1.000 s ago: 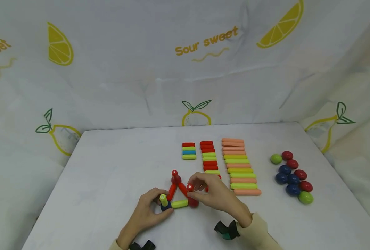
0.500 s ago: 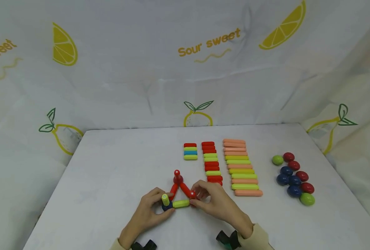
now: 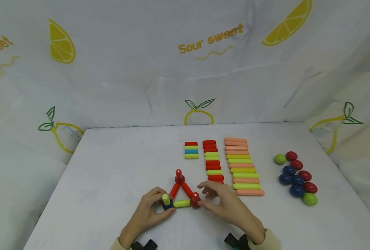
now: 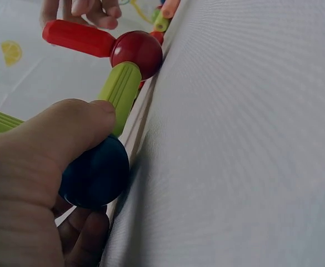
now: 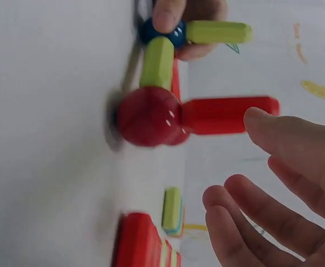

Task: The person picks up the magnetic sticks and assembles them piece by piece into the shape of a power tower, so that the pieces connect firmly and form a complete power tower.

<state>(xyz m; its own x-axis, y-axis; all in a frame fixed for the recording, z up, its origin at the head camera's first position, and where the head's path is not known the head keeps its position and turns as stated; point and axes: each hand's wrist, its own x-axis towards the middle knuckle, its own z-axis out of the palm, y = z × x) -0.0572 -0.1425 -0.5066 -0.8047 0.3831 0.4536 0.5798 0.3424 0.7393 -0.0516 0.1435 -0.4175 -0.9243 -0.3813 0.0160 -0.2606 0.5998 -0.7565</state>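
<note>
A triangle of rods and balls lies on the white table [image 3: 109,173]. My left hand [image 3: 160,205] grips its blue corner ball [image 3: 167,205], which carries an upright green rod [image 3: 165,199]; the thumb presses the blue ball [image 4: 93,175]. A green rod [image 3: 181,203] runs to the right red ball [image 3: 195,201], where a short red rod [image 5: 229,115] stands up. My right hand [image 3: 205,198] hovers just right of that ball, fingers [image 5: 262,125] relaxed and holding nothing. Two red rods slant up to the far red ball [image 3: 179,179], also topped by a red rod.
Behind the triangle lie three rows of spare rods: short ones [image 3: 191,150], medium red and green ones [image 3: 212,161], and long orange and green ones [image 3: 242,166]. A cluster of red, blue and green balls [image 3: 295,178] sits at the right. Lemon-print cloth walls the table.
My right hand pinched the short red rod above the right red ball, set it upright on that ball, then let go and drew slightly right. The left hand stayed put.
</note>
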